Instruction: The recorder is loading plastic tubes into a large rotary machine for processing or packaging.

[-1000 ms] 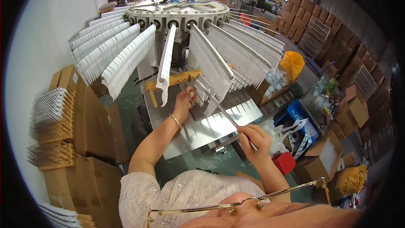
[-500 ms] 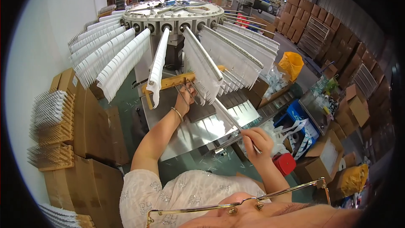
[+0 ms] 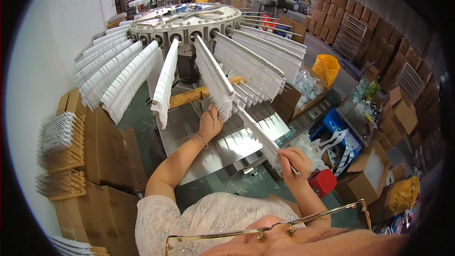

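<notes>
A long thin metal rod strung with white gathered fabric (image 3: 259,134) slants toward me, and my right hand (image 3: 295,161) pinches its near end. My left hand (image 3: 210,122) is closed around a thin metal rod (image 3: 196,110), at the near side of a yellow wooden bar (image 3: 182,98); part of its grip is hidden. Several thin rods stick out of that bar, and those at its right end carry white fabric. Just above my left hand hangs a white fabric-covered arm (image 3: 215,78) of a round machine (image 3: 187,19).
Under my hands lies a shiny metal plate (image 3: 222,144). Wooden racks of metal pins (image 3: 61,135) stand on cardboard boxes (image 3: 102,161) at left. To the right are a blue crate (image 3: 339,135), a red container (image 3: 323,182), a yellow bag (image 3: 326,68) and open cartons (image 3: 365,173).
My right hand has drawn the fabric-covered rod slightly toward the lower right. My left hand sits a little lower and closer to me. The whole view has shifted slightly.
</notes>
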`<state>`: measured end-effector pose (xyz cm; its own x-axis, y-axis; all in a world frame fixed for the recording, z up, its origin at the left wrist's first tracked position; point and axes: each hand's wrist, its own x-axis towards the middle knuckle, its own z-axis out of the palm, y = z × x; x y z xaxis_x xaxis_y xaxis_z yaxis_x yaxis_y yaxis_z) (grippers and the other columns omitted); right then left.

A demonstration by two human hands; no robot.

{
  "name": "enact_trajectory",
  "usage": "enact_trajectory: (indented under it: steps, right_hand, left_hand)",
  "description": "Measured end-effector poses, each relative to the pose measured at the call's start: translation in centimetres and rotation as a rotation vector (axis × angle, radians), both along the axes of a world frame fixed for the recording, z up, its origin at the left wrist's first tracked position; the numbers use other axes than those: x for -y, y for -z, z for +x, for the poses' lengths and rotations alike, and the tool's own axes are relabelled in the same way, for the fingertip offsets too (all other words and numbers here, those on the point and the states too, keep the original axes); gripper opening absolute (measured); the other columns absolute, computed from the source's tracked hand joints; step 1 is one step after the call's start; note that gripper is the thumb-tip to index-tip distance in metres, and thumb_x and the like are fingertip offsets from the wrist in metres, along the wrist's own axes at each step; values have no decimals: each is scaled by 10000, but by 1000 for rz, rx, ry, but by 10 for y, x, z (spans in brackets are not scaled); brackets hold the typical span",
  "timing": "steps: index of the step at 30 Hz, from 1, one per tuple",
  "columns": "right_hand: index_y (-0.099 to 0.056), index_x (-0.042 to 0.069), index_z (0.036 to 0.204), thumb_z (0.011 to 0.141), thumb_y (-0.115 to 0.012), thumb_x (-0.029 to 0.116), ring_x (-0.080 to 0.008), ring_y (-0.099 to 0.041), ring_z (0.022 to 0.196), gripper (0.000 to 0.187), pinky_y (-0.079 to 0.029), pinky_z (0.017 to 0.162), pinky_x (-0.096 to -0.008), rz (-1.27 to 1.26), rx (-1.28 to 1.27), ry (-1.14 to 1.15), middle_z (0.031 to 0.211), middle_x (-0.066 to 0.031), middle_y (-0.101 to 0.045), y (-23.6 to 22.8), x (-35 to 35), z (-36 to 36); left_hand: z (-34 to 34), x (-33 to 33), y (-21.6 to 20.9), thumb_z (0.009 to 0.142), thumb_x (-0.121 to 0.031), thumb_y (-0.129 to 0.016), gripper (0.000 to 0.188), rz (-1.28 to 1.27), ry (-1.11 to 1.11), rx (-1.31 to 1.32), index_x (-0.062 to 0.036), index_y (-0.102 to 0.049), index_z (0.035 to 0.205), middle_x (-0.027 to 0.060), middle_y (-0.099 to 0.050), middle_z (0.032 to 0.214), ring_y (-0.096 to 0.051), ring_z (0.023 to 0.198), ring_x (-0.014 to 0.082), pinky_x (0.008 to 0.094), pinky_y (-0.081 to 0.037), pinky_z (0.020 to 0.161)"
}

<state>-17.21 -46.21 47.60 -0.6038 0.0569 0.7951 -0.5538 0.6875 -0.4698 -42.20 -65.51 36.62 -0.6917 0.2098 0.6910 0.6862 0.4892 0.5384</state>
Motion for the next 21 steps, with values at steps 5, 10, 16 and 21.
enact_trajectory:
  steps: [5,10,16,21]
  right_hand:
    - [-633,-21,908,784,-578,-34,-154,-601,673,136,-458,598,-242,-170,138,-76,801,-104,-621,2,16,-36]
    - [-623,-36,943,831,-547,-13,-130,-602,699,137,-478,629,-239,-387,282,-189,837,-94,-630,16,13,-12]
    - [-568,-46,987,919,-419,106,-178,-583,698,223,-470,673,-292,-889,88,-212,852,-131,-629,56,-11,29]
    - [-555,-33,944,932,-430,204,-180,-548,624,268,-450,604,-295,-1137,-72,-256,741,-134,-614,69,-55,60]
  left_hand:
    - [-14,1,-4,668,-49,-554,278,-87,-21,-90,51,-547,928,253,-591,866,-565,812,451,460,-476,709]
    - [13,-5,-16,658,-31,-528,340,-67,9,-140,41,-555,989,262,-590,826,-570,804,443,468,-471,715]
    - [76,-11,-50,684,30,-452,677,-251,173,-70,14,-345,1353,220,-545,935,-540,815,393,455,-437,757]
    - [95,-21,-83,900,-73,-434,417,92,483,55,17,-393,1304,153,-514,863,-508,795,299,349,-418,749]
